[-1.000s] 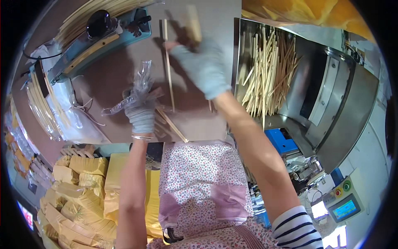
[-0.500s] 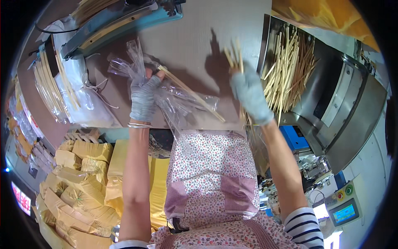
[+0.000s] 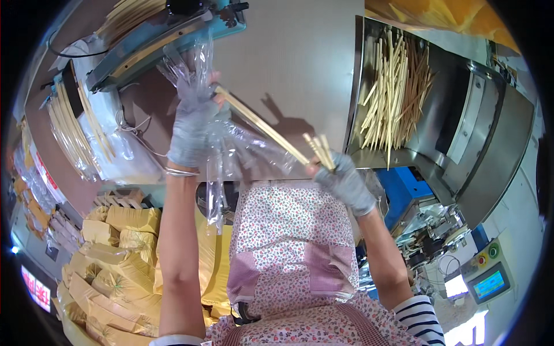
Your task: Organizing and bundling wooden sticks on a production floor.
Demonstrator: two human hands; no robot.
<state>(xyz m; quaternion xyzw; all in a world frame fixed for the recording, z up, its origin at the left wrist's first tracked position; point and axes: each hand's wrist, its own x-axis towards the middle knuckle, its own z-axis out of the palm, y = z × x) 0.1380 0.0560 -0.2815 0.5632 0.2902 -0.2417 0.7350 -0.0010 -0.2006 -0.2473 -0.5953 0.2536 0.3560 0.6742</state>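
Observation:
My left hand (image 3: 193, 130), in a grey glove with bare fingertips, is closed on a bunch of clear plastic sleeves (image 3: 239, 144) and the far end of a few pale wooden chopsticks (image 3: 262, 125). The chopsticks slant down to the right across the sleeves. My right hand (image 3: 344, 181), gloved the same way, is closed around several more chopsticks (image 3: 320, 150) whose ends stick up past its fingers. Its fingertips meet the near end of the slanted chopsticks by the table's front edge. How far those chopsticks lie inside a sleeve, I cannot tell.
A metal tray (image 3: 444, 109) on the right holds a heap of loose chopsticks (image 3: 395, 86). A teal bar-shaped device (image 3: 167, 49) stands at the back left. Bundled chopsticks (image 3: 70, 130) lie far left beside white plastic. Yellow wrapped packages (image 3: 118, 262) are stacked below the table.
My right hand has come nearer and to the left, from beside the tray to the near end of the slanted chopsticks. My left hand has shifted slightly left, still holding the sleeves.

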